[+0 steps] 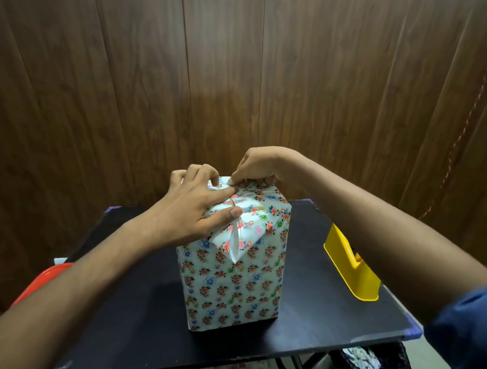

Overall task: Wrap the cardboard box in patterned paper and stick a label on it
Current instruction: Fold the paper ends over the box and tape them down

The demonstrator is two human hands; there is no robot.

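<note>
Closest to us, two bare arms reach forward over a small black table [147, 305]. The right arm has a blue sleeve [464, 333] pushed up near the elbow.

A tall box [232, 281] stands upright in the middle of the table. It is covered in white paper [265, 241] with little red, blue and green flowers. On top, the paper is folded into flaps, and one pointed flap [234, 248] sticks out and hangs over the front side, showing its plain white back.

A yellow tape holder [350, 267] sits on the table to the right of the box, a little apart from it. Something red and flat [43, 278] peeks out at the left edge of the table. Below the table on the right there is a dark bag [374, 363] with scraps of paper in it.

The left hand [196, 210] lies flat on top of the box, with its fingers spread and its thumb pressing the fold down. The right hand [260, 165] is at the far top edge of the box. Its fingers are bent, and its fingertips seem to pinch the paper there, but that spot is small and hard to see.

Behind it all is a brown wooden wall [241, 72].
</note>
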